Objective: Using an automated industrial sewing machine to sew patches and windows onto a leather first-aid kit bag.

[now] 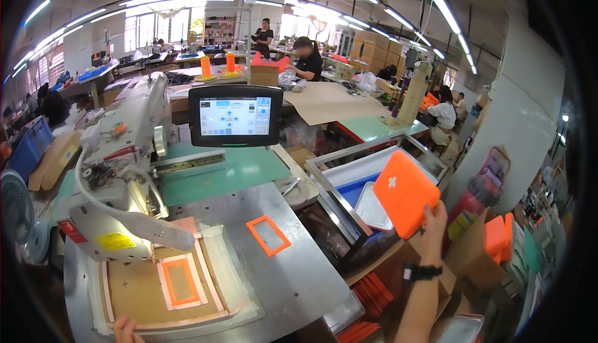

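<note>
My right hand (431,218) holds a flat orange panel (402,190) with a white cross, raised over a metal frame (321,181) with trays inside. My left hand (126,330), cut off by the lower edge, has curled fingers at the near edge of a sewing template (131,293); what they hold is hidden. In the template lies an orange rectangular border (194,290), beneath the head of an industrial sewing machine (106,212). Another orange border (268,252) with a clear middle lies on the steel bed (286,287) to the right of the template.
A control screen (233,115) stands behind the bed. Boxes with orange pieces (495,237) and stacked orange items (370,293) are at the right. A fan (15,206) is at far left, a pillar (511,125) at right. Several people work farther back, one (305,62) beyond the screen.
</note>
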`<state>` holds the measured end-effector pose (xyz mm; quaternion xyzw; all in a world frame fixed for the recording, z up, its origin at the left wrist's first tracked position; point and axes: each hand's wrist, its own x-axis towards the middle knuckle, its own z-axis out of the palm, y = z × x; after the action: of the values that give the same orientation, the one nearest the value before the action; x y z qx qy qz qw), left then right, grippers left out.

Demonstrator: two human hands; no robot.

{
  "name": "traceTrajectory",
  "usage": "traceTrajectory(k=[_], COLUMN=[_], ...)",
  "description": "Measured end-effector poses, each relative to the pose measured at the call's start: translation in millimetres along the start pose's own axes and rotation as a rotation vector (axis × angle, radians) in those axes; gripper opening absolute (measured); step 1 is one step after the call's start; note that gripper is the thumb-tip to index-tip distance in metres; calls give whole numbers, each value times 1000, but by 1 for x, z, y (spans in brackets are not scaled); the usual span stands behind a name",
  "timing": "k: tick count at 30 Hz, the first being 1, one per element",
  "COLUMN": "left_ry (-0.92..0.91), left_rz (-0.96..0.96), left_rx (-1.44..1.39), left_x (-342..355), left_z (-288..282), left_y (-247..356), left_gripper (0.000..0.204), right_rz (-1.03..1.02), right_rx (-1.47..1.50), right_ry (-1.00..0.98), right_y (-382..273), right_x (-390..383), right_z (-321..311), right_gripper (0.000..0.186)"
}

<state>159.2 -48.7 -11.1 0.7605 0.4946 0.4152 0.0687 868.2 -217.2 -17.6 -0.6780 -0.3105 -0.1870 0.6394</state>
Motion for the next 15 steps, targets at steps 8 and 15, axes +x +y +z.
traceTrajectory(k=[8,15], left_ry=[-240,-474], left_rz=[156,328], left_rx=[-360,-705], left_x=[56,71], left_z=[-10,-37], left_y=[52,82], left_gripper=[31,98], right_rz=[257,379], right_rx=[725,1139], right_ry=[-273,-476], right_y=[-160,-234], right_x=[-74,-162], right_z=[-59,-19], right_gripper=[40,53])
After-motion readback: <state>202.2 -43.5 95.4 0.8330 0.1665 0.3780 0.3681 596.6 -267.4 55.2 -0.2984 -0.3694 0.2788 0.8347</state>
